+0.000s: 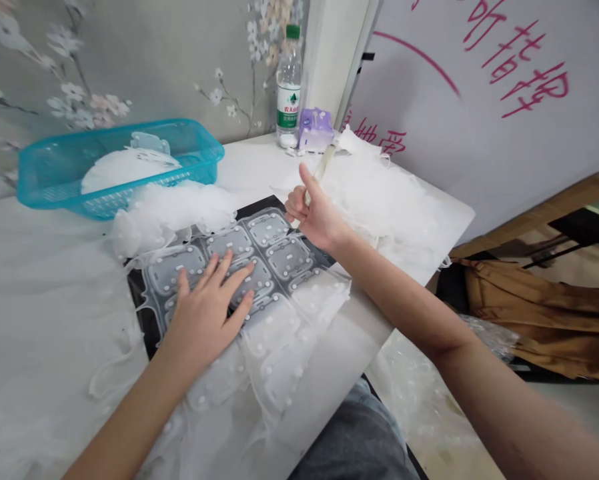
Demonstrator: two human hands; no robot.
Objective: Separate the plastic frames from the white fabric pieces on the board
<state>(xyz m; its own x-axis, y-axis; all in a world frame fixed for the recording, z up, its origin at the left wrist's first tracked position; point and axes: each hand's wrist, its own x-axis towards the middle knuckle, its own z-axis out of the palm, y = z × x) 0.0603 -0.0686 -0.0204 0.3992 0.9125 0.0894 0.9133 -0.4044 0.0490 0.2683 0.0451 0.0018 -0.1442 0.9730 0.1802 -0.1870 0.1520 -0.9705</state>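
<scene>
My left hand (212, 303) lies with fingers spread on a translucent molded sheet (287, 257). Rounded rectangular pieces with small round studs fill this sheet. Part of a black board (262, 205) shows beneath it, and the sheet's near end droops over the table edge. Above the far right corner, my right hand (317, 210) is closed around a slim, pale, stick-like tool (326, 162). The tool's upper end sticks up past the thumb; its lower end is hidden by the fingers.
A blue plastic basket (204, 150) holding white pieces stands at the back left of the white table (44, 280). Crumpled translucent scraps (174, 213) lie before it, with more scraps (379, 193) at right. A water bottle (289, 93) and purple packet (316, 128) stand behind.
</scene>
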